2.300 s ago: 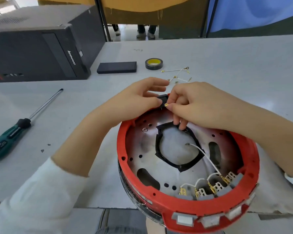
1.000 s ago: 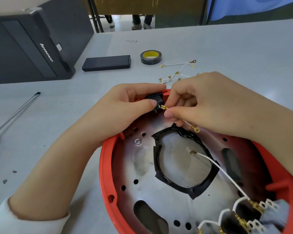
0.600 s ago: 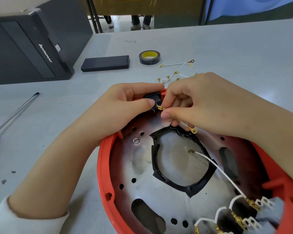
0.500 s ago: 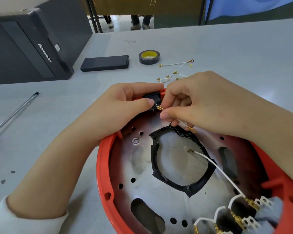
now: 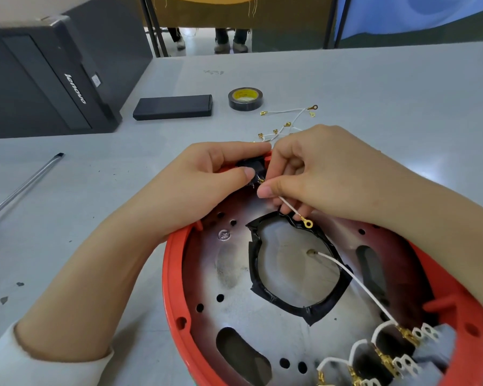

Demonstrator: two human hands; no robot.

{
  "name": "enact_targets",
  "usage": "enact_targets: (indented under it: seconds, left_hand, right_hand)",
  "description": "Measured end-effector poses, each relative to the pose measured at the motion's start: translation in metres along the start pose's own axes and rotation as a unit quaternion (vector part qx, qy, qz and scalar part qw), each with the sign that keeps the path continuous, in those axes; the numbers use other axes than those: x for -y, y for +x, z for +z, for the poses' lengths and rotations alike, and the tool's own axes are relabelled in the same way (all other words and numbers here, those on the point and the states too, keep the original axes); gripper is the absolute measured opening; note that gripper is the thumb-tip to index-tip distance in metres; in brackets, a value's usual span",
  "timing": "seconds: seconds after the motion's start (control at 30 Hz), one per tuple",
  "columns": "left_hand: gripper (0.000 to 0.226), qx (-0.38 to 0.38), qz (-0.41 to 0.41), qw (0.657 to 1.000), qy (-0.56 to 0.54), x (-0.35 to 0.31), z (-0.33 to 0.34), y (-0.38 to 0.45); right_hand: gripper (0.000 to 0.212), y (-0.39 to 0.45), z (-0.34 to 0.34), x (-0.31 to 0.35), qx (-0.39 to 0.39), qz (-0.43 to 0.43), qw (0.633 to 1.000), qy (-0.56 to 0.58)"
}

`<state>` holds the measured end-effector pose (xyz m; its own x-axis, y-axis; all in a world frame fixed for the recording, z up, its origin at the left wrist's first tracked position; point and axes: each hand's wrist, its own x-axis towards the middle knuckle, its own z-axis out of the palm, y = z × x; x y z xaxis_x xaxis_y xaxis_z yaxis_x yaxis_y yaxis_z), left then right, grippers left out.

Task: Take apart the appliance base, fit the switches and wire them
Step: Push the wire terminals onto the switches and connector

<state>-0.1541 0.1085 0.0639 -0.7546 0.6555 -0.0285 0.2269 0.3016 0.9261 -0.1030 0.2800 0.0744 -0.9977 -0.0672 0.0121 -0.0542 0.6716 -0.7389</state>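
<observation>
The left hand [image 5: 207, 176] pinches the black switch [image 5: 253, 167] steady on the red base [image 5: 173, 274] so the right hand [image 5: 318, 174], pinching a white wire [image 5: 289, 208], can plug it in.

Only one readable word on your bench

Your black computer case [image 5: 53, 76] says "lenovo" down its front panel in white; the small sticker [image 5: 96, 80] just right of that logo is too blurry to make out.

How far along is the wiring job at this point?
Done: base lies open; grey switches near the rim carry white leads. In hand: left hand holds the black switch at the rim; right hand pinches a wire at its terminals. Left: spare wires on the table.
</observation>
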Motion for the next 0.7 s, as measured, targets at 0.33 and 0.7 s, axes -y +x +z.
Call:
enact_targets:
  seconds: [0.33,0.7]
  left_hand:
    - [0.038,-0.013,-0.004,1.000,-0.005,-0.002,0.000,-0.001]
    - [0.038,-0.007,-0.005,1.000,-0.001,-0.002,-0.001,-0.002]
  right_hand:
    - [0.016,-0.017,0.001,0.006,-0.054,-0.017,0.994,-0.091]
    - [0.020,-0.011,0.009,0.006,-0.067,-0.057,0.990,-0.113]
